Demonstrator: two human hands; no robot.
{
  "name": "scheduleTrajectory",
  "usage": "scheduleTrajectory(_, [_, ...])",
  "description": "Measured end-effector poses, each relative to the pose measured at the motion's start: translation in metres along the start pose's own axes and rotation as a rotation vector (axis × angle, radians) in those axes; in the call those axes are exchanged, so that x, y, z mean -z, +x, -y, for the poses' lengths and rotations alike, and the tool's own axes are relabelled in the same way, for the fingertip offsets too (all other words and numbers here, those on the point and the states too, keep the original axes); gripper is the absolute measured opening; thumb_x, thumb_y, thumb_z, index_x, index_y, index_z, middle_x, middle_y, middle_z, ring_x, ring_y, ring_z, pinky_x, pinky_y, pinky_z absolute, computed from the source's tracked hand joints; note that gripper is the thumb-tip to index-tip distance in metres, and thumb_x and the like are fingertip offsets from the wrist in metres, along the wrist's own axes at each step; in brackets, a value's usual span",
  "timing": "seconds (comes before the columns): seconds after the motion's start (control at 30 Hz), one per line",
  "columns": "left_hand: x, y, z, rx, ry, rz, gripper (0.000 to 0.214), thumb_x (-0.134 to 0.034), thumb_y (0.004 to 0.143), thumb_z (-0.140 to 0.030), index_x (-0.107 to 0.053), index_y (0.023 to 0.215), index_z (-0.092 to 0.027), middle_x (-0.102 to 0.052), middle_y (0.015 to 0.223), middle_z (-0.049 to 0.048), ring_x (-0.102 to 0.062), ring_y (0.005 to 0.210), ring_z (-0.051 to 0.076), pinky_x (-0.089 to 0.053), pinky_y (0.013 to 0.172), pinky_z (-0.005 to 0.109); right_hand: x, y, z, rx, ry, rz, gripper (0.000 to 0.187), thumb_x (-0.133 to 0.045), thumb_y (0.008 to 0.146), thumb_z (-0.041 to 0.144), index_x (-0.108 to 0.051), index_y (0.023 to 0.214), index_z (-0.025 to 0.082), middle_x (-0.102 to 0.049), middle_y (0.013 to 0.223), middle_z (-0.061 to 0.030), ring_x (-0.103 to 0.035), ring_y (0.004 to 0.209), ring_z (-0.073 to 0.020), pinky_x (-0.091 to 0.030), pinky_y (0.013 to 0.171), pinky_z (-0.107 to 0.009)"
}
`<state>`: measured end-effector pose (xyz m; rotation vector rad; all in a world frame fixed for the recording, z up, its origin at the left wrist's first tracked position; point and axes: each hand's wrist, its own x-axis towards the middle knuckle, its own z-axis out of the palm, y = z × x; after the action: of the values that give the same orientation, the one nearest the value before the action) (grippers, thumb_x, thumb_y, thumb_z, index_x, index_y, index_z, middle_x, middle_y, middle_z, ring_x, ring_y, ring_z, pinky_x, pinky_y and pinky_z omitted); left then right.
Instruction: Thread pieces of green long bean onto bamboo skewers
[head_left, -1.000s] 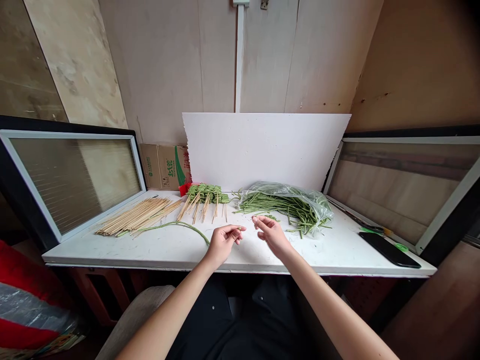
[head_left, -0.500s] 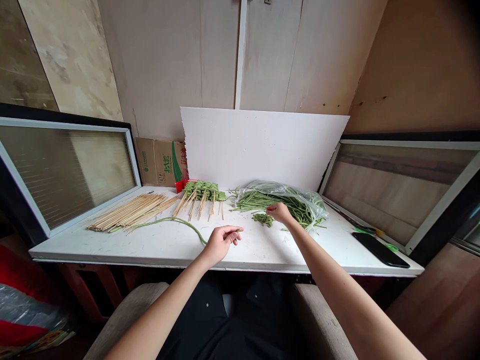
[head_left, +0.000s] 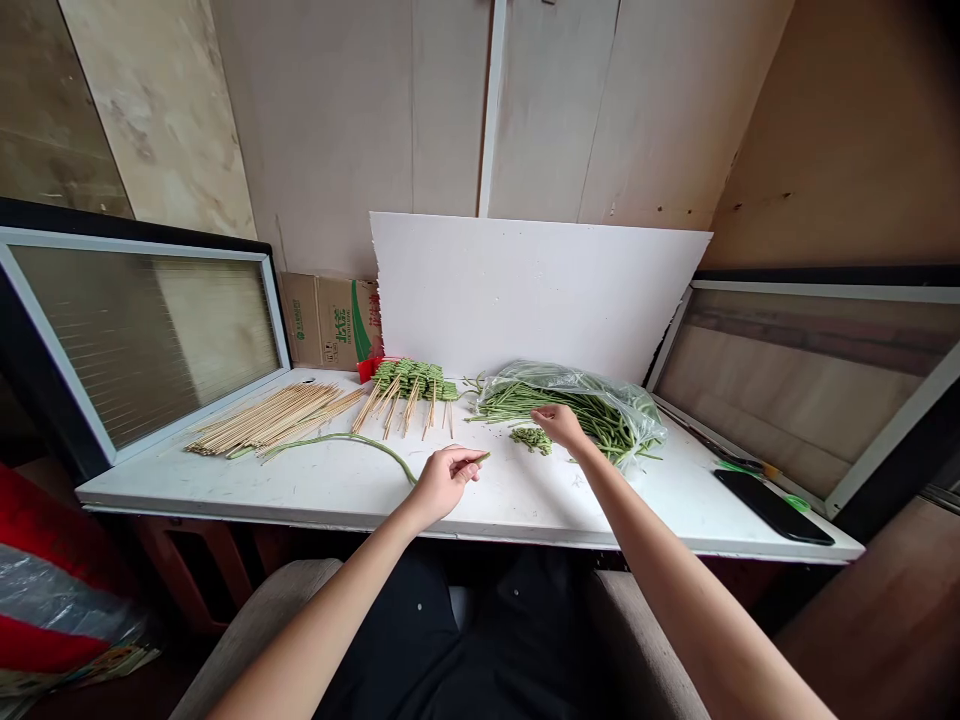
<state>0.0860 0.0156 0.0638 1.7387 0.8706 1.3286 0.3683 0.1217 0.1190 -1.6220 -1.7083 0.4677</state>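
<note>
My left hand (head_left: 445,478) rests over the white table (head_left: 315,492), fingers pinched on the end of a long green bean (head_left: 352,441) that trails left across the tabletop. My right hand (head_left: 559,425) reaches forward with bent fingers to the edge of a clear plastic bag of long beans (head_left: 577,408). It touches or hovers right by a small heap of coiled bean pieces (head_left: 531,438); what its fingers hold is hidden. Behind my left hand lie bean rolls threaded on skewers (head_left: 409,385).
A pile of bare bamboo skewers (head_left: 270,417) lies at the left. A black phone (head_left: 772,506) and a green-handled tool (head_left: 739,467) sit at the right edge. A white board (head_left: 525,290) and a cardboard box (head_left: 330,322) stand at the back. Framed glass panels flank both sides.
My right hand has moved from beside my left hand forward to the bean heap by the bag. My left hand has kept its pinch on the bean.
</note>
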Motion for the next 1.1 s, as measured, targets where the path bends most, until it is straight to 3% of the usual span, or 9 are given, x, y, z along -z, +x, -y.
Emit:
scheduleTrajectory(0.03, [0.0, 0.0, 0.0, 0.001, 0.018, 0.001, 0.035, -0.071, 0.092, -0.037, -0.081, 0.116, -0.013, -0.075, 0.097, 0.0112, -0.072, 0.078, 0.017, -0.06, 0.075, 0.032, 0.001, -0.011, 0.008, 0.049, 0.066, 0.006, 0.038, -0.07, 0.094, 0.045, -0.083, 0.104, 0.012, -0.08, 0.107, -0.0175, -0.073, 0.092, -0.0267, -0.052, 0.074, -0.03])
scheduleTrajectory(0.13, [-0.002, -0.002, -0.001, 0.041, 0.022, -0.023, 0.034, -0.071, 0.092, -0.034, -0.078, 0.118, -0.013, -0.075, 0.094, 0.0103, -0.072, 0.076, 0.017, -0.06, 0.075, 0.033, 0.0, -0.052, 0.035, 0.258, 0.307, 0.245, 0.053, -0.06, 0.098, 0.062, -0.08, 0.116, 0.017, -0.08, 0.105, -0.0142, -0.071, 0.09, -0.0255, -0.05, 0.063, -0.029])
scheduleTrajectory(0.23, [-0.005, -0.004, -0.001, 0.084, -0.011, -0.054, 0.037, -0.074, 0.09, -0.03, -0.073, 0.122, -0.013, -0.074, 0.095, 0.0089, -0.072, 0.075, 0.017, -0.06, 0.073, 0.032, -0.01, -0.091, 0.057, 0.424, 0.306, 0.387, 0.049, -0.079, 0.085, 0.059, -0.08, 0.116, 0.021, -0.079, 0.105, -0.0112, -0.07, 0.095, -0.0251, -0.049, 0.065, -0.028])
scheduleTrajectory(0.3, [-0.007, -0.005, 0.001, 0.081, -0.019, -0.06, 0.035, -0.076, 0.089, -0.029, -0.07, 0.119, -0.013, -0.074, 0.093, 0.0077, -0.073, 0.074, 0.016, -0.06, 0.072, 0.031, -0.02, -0.104, 0.063, 0.483, 0.315, 0.358, 0.051, -0.086, 0.079, 0.057, -0.08, 0.116, 0.023, -0.079, 0.102, -0.01, -0.07, 0.094, -0.0245, -0.049, 0.064, -0.028])
scheduleTrajectory(0.47, [-0.008, -0.005, 0.004, 0.049, 0.012, -0.075, 0.032, -0.078, 0.088, -0.03, -0.068, 0.113, -0.015, -0.074, 0.086, 0.0061, -0.074, 0.078, 0.019, -0.06, 0.074, 0.033, -0.04, -0.102, 0.055, 0.502, 0.383, 0.286, 0.037, -0.082, 0.083, 0.058, -0.081, 0.094, 0.022, -0.078, 0.093, -0.0092, -0.067, 0.081, -0.0219, -0.048, 0.064, -0.029])
scheduleTrajectory(0.7, [-0.002, -0.008, -0.003, -0.047, 0.286, -0.073, 0.013, -0.073, 0.091, -0.024, -0.082, 0.099, -0.02, -0.08, 0.094, 0.0087, -0.073, 0.082, 0.021, -0.056, 0.079, 0.034, -0.036, -0.097, 0.046, 0.557, 0.341, 0.194, 0.029, -0.08, 0.088, 0.053, -0.082, 0.095, 0.024, -0.076, 0.095, -0.0088, -0.062, 0.085, -0.0223, -0.048, 0.07, -0.033])
scheduleTrajectory(0.8, [-0.003, -0.009, -0.007, -0.129, 0.307, -0.115, 0.014, -0.072, 0.093, -0.027, -0.084, 0.099, -0.021, -0.08, 0.094, 0.0089, -0.071, 0.083, 0.022, -0.055, 0.078, 0.033, -0.036, -0.099, 0.048, 0.609, 0.307, 0.187, 0.03, -0.078, 0.089, 0.055, -0.082, 0.092, 0.026, -0.074, 0.091, -0.0097, -0.06, 0.089, -0.0251, -0.047, 0.068, -0.033])
scheduleTrajectory(0.97, [-0.006, -0.01, -0.009, -0.144, 0.293, -0.083, 0.018, -0.073, 0.094, -0.035, -0.083, 0.096, -0.02, -0.08, 0.095, 0.01, -0.072, 0.088, 0.023, -0.054, 0.081, 0.032, -0.039, -0.105, 0.054, 0.63, 0.307, 0.177, 0.025, -0.078, 0.09, 0.051, -0.081, 0.089, 0.026, -0.073, 0.088, -0.0101, -0.058, 0.09, -0.0264, -0.047, 0.068, -0.034])
scheduleTrajectory(1.1, [-0.008, -0.011, -0.011, -0.149, 0.29, -0.069, 0.016, -0.07, 0.094, -0.028, -0.082, 0.089, -0.02, -0.078, 0.086, 0.0073, -0.069, 0.08, 0.02, -0.052, 0.077, 0.03, -0.044, -0.108, 0.055, 0.59, 0.356, 0.186, 0.018, -0.074, 0.091, 0.041, -0.078, 0.085, 0.025, -0.073, 0.086, -0.0085, -0.058, 0.088, -0.0254, -0.046, 0.071, -0.035])
